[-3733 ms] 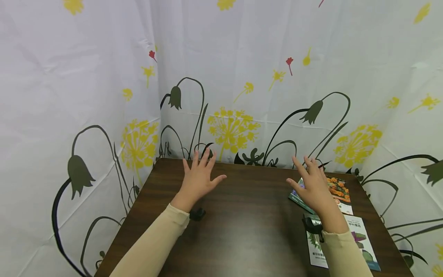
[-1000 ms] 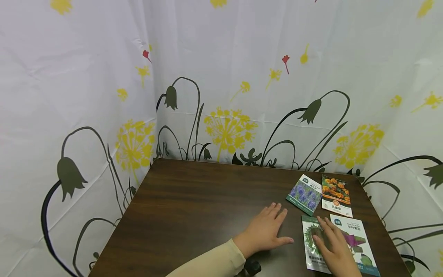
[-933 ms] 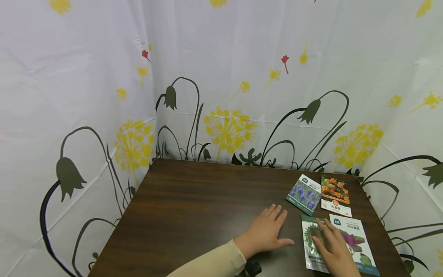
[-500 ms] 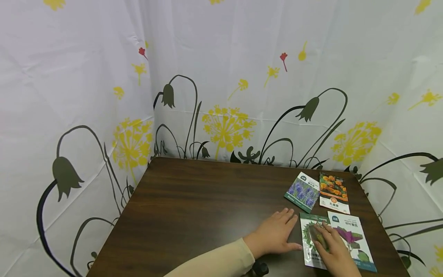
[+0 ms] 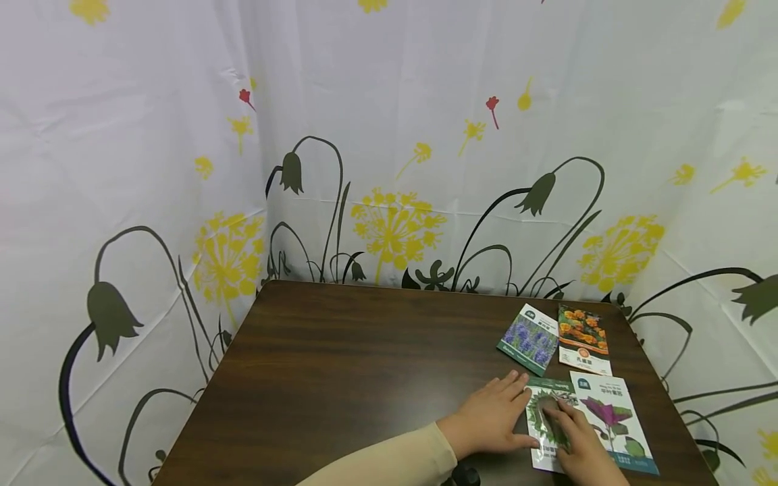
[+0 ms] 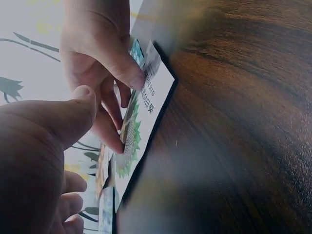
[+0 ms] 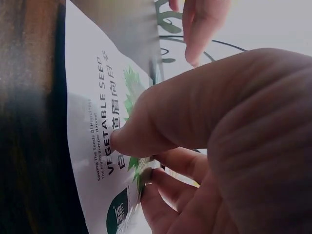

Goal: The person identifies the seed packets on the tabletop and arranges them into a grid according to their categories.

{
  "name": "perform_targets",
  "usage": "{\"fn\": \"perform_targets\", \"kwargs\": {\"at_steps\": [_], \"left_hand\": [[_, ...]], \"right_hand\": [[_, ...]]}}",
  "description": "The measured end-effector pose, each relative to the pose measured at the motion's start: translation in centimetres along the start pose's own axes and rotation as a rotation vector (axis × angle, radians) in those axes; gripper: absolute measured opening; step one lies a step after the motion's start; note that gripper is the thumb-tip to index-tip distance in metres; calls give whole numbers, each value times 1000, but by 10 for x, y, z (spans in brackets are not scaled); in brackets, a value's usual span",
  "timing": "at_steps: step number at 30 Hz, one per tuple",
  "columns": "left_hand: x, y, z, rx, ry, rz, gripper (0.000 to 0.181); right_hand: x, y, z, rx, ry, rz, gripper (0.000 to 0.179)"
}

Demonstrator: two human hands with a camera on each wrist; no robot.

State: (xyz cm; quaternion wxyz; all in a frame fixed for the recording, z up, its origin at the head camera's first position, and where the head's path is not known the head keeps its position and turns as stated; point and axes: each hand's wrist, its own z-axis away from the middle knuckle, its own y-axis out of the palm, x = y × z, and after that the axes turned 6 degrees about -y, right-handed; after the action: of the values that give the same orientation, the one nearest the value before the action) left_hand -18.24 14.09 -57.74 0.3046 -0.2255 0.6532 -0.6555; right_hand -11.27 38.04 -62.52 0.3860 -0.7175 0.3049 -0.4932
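A white and green sunflower seed packet [image 5: 545, 455], printed "VEGETABLE SEED", lies on the dark wooden table near the front right. My right hand [image 5: 583, 449] bends over it, thumb and fingertips spread apart on its printed face. The right wrist view shows the right thumb [image 7: 134, 129] across the lettering, the other fingers beyond it. At the packet's left edge is my left hand [image 5: 492, 418], palm down with fingers extended, fingertips right at the upper left corner. In the left wrist view the left thumb [image 6: 73, 114] points toward the packet.
Right beside it lies a packet with a purple flower [image 5: 614, 408]. Behind are a packet with blue-violet flowers [image 5: 531, 337], tilted, and one with orange flowers [image 5: 583, 337]. A flower-printed white curtain [image 5: 389, 101] hangs round the brown table [image 5: 340, 358].
From hovering apart over the table, both hands have come down to the right. The left hand has moved up to the sunflower packet's edge; the right fingers have bent further onto its face.
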Motion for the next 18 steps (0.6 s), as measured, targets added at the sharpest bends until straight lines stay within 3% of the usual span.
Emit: {"fn": "perform_targets", "kwargs": {"at_steps": [11,18], "left_hand": [[-9,0,-8,65,65,-13,85],[-16,5,-8,70,41,-74,72]], "right_hand": [[15,-3,-5,-46,-35,39,74],[24,1,-7,-4,-14,-9,74]]}}
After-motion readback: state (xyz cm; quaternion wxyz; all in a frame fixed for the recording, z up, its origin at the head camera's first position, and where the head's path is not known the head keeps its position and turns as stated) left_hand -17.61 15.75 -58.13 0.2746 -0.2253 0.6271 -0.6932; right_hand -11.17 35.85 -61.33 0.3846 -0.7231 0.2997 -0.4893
